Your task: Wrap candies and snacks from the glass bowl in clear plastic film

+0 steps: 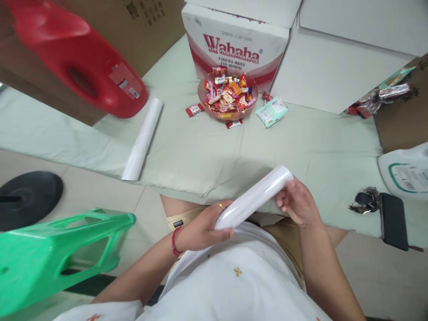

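Note:
A glossy white roll (252,198) slants above my lap at the front edge of the cloth-covered table. Around its lower left end my left hand (207,225) is wrapped, with the thumb on the near side. At the upper right end, my right hand (297,200) has its fingertips curled against the roll's edge; part of its grip is hidden. A second white roll (143,140) lies on the table to the left, near a red jug (96,67). Beyond my hands stands a glass bowl (203,96) heaped with wrapped candies.
A Wahaha box (234,49) stands behind the bowl, with a teal packet (272,111) to its front right. Keys (366,199), a black phone (393,221) and a white jug (406,171) are at the right. A green stool (43,249) stands at the lower left.

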Demonstrator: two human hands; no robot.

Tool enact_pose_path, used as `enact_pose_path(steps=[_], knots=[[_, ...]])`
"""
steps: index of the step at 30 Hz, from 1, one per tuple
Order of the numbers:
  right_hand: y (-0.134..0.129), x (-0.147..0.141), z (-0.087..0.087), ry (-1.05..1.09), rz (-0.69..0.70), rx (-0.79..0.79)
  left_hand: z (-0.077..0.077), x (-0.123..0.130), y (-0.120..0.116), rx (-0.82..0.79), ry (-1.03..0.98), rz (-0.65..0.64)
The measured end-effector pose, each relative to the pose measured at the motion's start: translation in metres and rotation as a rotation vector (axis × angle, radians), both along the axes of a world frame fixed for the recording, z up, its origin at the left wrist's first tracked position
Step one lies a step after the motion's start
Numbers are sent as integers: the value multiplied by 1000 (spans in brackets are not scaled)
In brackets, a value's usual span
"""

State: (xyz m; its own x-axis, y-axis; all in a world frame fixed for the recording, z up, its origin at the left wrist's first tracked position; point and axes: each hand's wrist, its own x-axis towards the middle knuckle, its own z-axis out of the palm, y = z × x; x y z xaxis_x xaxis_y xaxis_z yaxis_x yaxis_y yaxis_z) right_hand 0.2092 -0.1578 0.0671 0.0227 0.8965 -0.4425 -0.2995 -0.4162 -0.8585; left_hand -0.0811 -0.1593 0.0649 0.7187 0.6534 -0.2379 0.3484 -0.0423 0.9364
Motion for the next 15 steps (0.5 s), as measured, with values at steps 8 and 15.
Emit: enact_pose_path(steps=[8,15], knots=[[7,2,0,-110,44,-31,-5,-1,1,-20,-2,-39],[-1,15,-4,2,93,20,-14,-14,6,-182,-90,-70]])
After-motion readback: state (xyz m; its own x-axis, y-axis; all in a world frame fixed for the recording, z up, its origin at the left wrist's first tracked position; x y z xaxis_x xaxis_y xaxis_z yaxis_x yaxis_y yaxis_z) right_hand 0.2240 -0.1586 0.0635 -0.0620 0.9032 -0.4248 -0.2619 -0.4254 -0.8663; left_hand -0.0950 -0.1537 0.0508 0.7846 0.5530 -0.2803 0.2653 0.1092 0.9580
